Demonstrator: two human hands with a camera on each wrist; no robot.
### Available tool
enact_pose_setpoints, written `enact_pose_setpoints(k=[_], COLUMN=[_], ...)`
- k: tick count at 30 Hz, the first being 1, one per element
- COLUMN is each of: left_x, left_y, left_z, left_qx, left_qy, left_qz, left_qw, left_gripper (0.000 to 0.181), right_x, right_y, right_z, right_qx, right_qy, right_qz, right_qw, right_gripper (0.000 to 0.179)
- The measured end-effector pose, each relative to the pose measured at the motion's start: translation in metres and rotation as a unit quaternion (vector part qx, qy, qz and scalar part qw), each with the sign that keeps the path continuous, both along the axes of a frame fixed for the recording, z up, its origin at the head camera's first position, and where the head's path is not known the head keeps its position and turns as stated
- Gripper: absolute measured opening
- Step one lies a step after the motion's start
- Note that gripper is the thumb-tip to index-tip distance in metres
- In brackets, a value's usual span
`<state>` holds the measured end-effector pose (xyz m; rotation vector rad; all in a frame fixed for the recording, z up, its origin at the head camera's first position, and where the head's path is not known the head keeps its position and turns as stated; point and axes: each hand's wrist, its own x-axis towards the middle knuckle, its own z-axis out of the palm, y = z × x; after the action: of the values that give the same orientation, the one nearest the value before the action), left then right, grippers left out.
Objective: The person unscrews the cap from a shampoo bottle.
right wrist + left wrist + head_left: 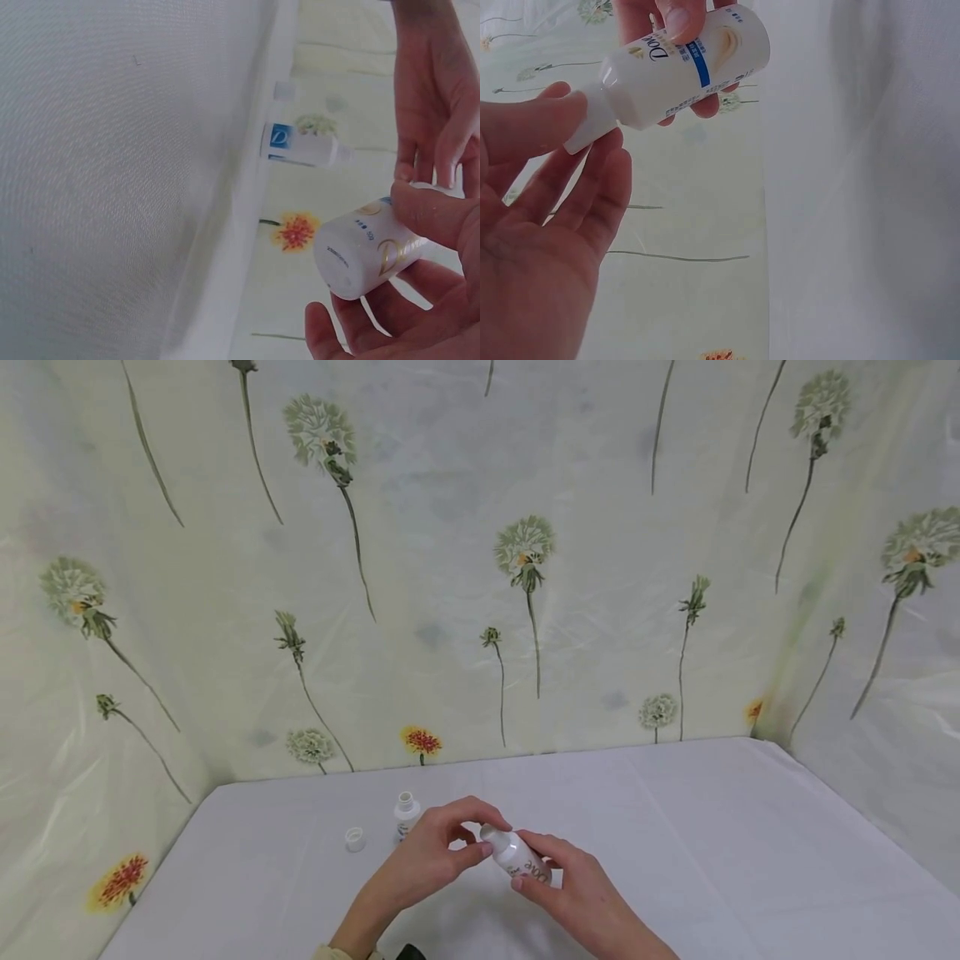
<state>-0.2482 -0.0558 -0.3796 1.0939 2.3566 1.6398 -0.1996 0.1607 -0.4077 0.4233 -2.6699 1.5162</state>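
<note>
A small white Dove bottle (521, 857) is held tilted above the table, its capped end toward the left hand. My right hand (585, 893) grips the bottle's body with thumb and fingers; in the right wrist view the base of the bottle (349, 262) faces the camera. At the other end, the thumb and fingers of my left hand (427, 862) pinch the white cap (596, 120), which sits at the bottle's neck. Whether the cap is loose cannot be told. Behind the left hand stands a second white bottle (407, 812), upright with an uncapped neck, partly hidden by that hand.
A loose white cap (355, 839) lies on the table left of the standing bottle. White cloth covers the table (720, 852). Flower-printed sheeting (442, 568) rises along the back and both sides.
</note>
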Motion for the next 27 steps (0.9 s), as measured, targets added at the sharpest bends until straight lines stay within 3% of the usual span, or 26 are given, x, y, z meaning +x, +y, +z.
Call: enact_pose_setpoints(k=[27], left_x=[-0.0016], left_y=[-0.0005], left_z=[-0.0016], left_qx=[-0.016], left_qy=[0.019], left_qz=[0.014], left_qw=[0.9996], left_gripper=[0.024], right_x=[0.0004], right_y=[-0.0016], right_z=[-0.0012], right_qx=[0.008], right_qy=[0.007], right_qz=[0.001], right_qw=[0.9999], right_gripper=[0.051])
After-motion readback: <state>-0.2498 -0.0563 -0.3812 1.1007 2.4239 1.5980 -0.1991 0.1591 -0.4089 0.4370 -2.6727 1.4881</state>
